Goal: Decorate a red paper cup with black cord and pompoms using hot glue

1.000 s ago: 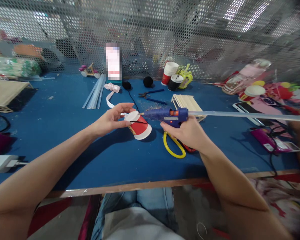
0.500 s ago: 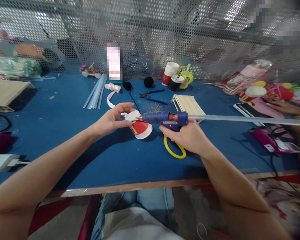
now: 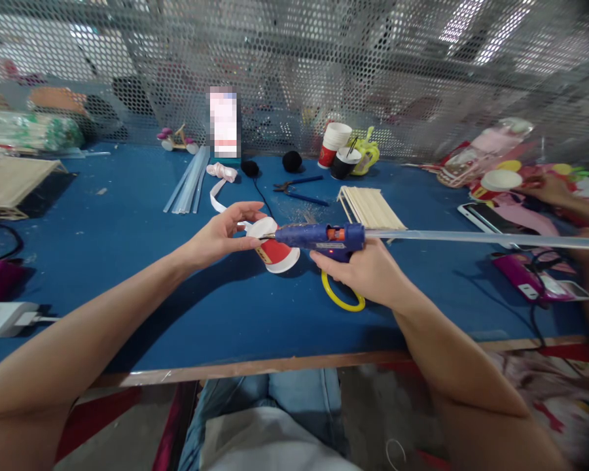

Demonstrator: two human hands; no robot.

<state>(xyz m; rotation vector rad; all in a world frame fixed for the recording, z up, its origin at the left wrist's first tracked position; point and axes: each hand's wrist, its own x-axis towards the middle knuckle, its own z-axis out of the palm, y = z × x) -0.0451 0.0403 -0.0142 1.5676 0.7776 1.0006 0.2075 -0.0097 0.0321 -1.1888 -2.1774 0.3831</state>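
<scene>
A red and white paper cup (image 3: 276,252) lies tipped on the blue table (image 3: 127,261), its white base turned toward my left hand (image 3: 220,235), which pinches that base with thumb and fingers. My right hand (image 3: 366,269) grips a blue hot glue gun (image 3: 324,237). Its nozzle touches the cup's base. A long clear glue stick (image 3: 471,237) juts out of the gun's back toward the right. Yellow-handled scissors (image 3: 341,301) lie under my right hand.
At the back stand stacked paper cups (image 3: 334,142), black pompoms (image 3: 291,160), blue pliers (image 3: 297,186), a pink ribbon (image 3: 220,173), clear glue sticks (image 3: 189,180) and flat wooden sticks (image 3: 370,204). Phones (image 3: 485,217) and another person's hand (image 3: 552,190) are at the right. A perforated metal screen closes the far edge.
The glue gun has moved left, bringing its nozzle onto the cup's base. My left hand kept its hold on the cup. The other person's hand at the right moved.
</scene>
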